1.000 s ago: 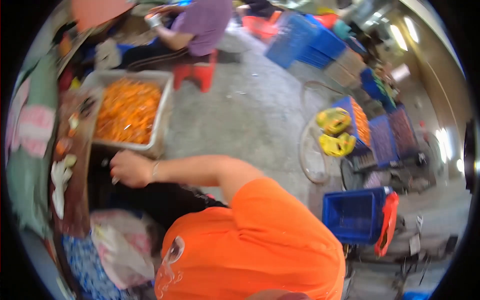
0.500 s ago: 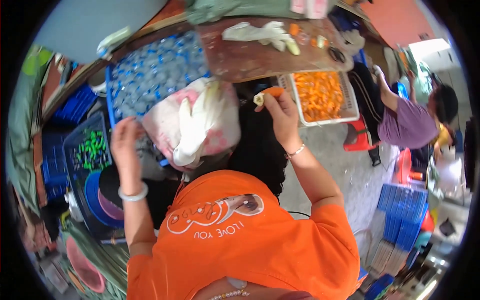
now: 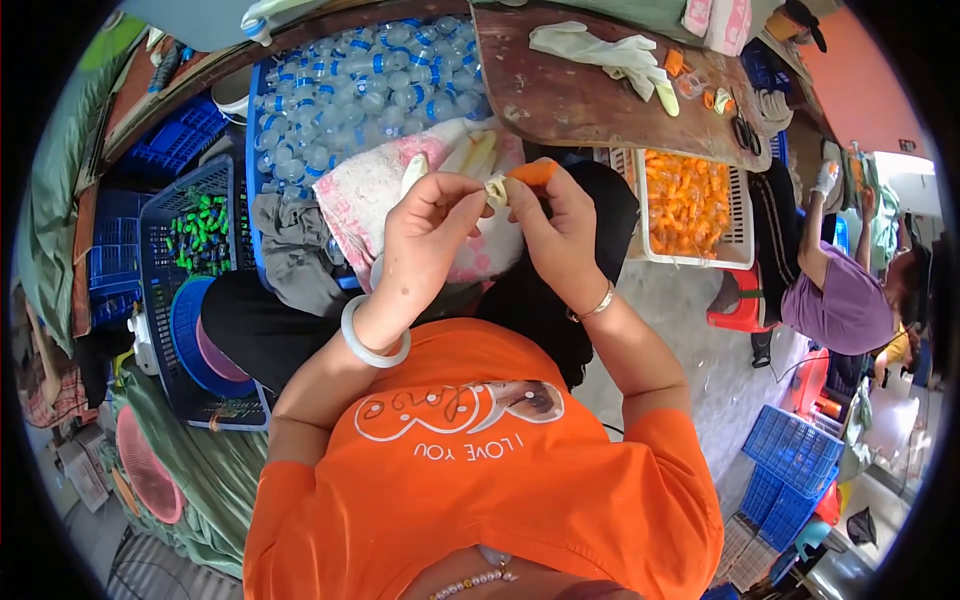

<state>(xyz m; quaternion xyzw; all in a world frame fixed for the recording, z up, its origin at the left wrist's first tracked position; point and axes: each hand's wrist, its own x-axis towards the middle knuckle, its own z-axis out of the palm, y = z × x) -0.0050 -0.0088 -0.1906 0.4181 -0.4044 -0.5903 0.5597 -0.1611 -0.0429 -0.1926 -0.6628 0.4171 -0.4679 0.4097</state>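
My left hand (image 3: 425, 240) and my right hand (image 3: 560, 235) meet above my lap, thumbs and forefingers pinching a small cream rolled piece (image 3: 496, 188) that looks like a rubber finger cot. An orange finger cover (image 3: 532, 173) sits on my right forefinger. Beneath my hands lies a pink-and-white towel (image 3: 345, 190), spread over my lap, with a pale rubber glove (image 3: 470, 157) on it, partly hidden by my left hand. On the brown board ahead rest another pale glove (image 3: 600, 52), small orange and cream pieces, and black-handled scissors (image 3: 746, 134).
A blue crate (image 3: 257, 215) of clear, blue-banded plastic parts stands ahead left, and a white basket (image 3: 690, 258) of orange parts to the right. At far left is a dark crate (image 3: 160, 265) with green parts. A person in purple (image 3: 838, 297) sits at the right.
My left hand has moved right and up from beside the blue crate to join my right hand at the cream piece. The view has shifted; crates and board now appear further right.
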